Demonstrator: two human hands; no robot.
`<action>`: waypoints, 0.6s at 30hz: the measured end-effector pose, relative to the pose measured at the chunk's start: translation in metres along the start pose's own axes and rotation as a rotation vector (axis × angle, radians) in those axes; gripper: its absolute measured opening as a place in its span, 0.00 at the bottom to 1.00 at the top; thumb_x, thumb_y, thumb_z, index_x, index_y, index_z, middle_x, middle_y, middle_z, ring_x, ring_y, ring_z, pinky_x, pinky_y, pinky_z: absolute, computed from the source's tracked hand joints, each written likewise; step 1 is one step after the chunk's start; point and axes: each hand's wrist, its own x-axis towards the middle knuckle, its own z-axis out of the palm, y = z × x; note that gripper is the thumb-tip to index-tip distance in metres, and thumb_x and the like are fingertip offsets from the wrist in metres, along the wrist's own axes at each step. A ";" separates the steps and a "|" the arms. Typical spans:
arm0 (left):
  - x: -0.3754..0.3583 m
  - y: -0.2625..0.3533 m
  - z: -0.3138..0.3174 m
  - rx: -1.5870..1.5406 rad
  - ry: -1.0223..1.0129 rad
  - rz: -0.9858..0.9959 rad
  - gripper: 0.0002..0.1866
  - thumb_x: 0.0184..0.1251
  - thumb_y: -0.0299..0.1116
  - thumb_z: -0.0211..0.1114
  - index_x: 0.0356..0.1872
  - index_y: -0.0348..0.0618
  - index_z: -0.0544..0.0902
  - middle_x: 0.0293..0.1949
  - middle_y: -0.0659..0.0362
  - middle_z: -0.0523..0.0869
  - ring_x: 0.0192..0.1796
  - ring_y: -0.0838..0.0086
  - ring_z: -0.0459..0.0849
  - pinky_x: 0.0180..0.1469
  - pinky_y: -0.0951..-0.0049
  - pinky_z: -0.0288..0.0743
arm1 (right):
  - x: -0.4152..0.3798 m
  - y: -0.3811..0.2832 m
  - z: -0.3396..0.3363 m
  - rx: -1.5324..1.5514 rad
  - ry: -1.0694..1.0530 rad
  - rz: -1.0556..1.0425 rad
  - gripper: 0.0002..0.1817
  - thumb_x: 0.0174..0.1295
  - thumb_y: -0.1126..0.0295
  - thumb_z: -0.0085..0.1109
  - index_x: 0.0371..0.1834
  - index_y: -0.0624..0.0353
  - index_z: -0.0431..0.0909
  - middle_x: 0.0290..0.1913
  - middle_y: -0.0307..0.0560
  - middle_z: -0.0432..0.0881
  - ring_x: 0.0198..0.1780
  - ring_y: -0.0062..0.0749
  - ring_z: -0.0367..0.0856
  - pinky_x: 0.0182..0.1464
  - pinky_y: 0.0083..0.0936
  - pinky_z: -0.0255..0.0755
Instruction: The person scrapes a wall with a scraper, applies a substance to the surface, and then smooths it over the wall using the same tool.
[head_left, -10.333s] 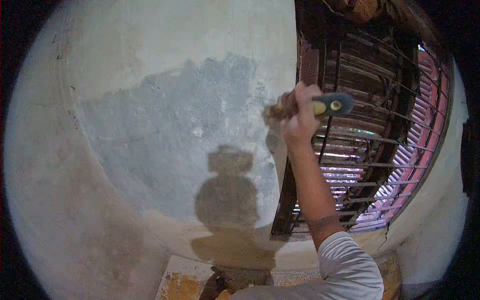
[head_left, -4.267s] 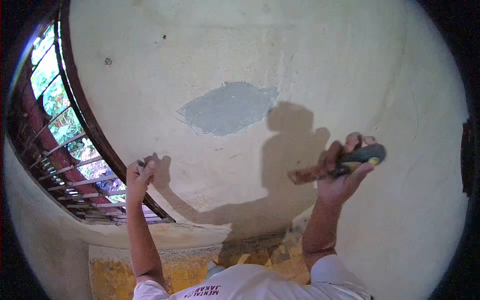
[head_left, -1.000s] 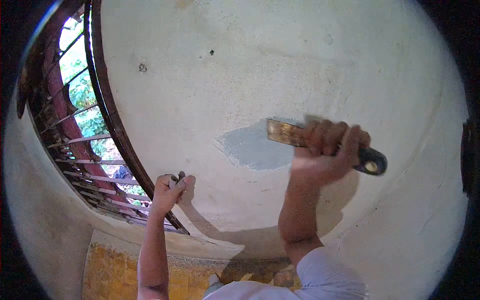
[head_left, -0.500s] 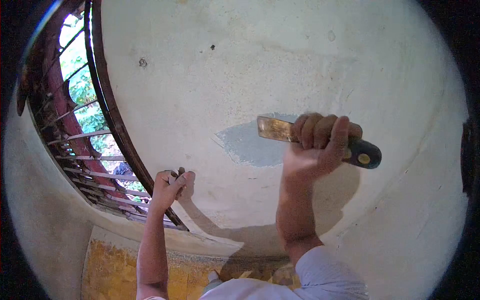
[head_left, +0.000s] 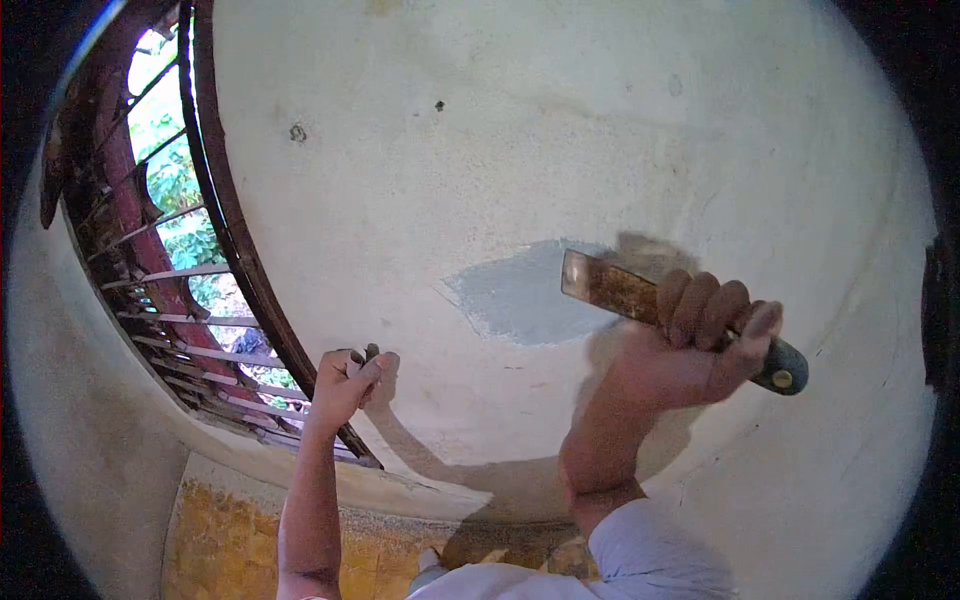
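My right hand (head_left: 705,320) is wrapped round a putty knife (head_left: 608,285), whose wide, stained metal blade points left and whose dark handle with a brass-coloured rivet sticks out on the right. Behind the blade's tip lies a smooth grey patch (head_left: 520,295) on the pale wall (head_left: 420,200). The blade looks apart from the wall, casting a shadow on it. At the lower left, my left hand (head_left: 345,385) is closed near the wall by the window frame, thumb against curled fingers. What they hold, if anything, is hidden.
A window (head_left: 190,260) with metal bars and a dark frame stands on the left, with foliage outside. Small holes (head_left: 297,132) mark the upper wall. Below is a worn yellowish floor (head_left: 225,530), with part of my foot (head_left: 428,558) showing.
My right hand has moved right and slightly down with the putty knife, uncovering more of the grey patch. My left hand keeps the same closed pose; the view has shifted slightly.
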 end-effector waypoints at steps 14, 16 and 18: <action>-0.003 0.004 0.002 0.014 0.000 -0.077 0.19 0.57 0.35 0.65 0.10 0.42 0.70 0.10 0.66 0.71 0.13 0.85 0.67 0.14 0.80 0.59 | -0.009 0.020 -0.010 -0.129 -0.142 0.051 0.16 0.66 0.66 0.43 0.21 0.49 0.53 0.11 0.32 0.51 0.12 0.16 0.46 0.13 0.19 0.45; -0.002 0.003 0.002 0.054 0.026 -0.070 0.19 0.57 0.35 0.65 0.10 0.42 0.70 0.10 0.66 0.71 0.14 0.85 0.67 0.14 0.80 0.59 | -0.009 0.009 -0.010 -0.039 -0.080 0.036 0.15 0.66 0.66 0.43 0.21 0.50 0.54 0.11 0.33 0.51 0.12 0.16 0.46 0.13 0.19 0.45; 0.001 -0.003 0.000 0.045 0.022 -0.046 0.19 0.56 0.35 0.65 0.10 0.42 0.70 0.10 0.66 0.71 0.13 0.85 0.67 0.14 0.81 0.59 | -0.008 0.002 -0.007 0.012 -0.012 0.010 0.15 0.66 0.67 0.44 0.21 0.49 0.54 0.12 0.33 0.51 0.13 0.16 0.47 0.14 0.19 0.45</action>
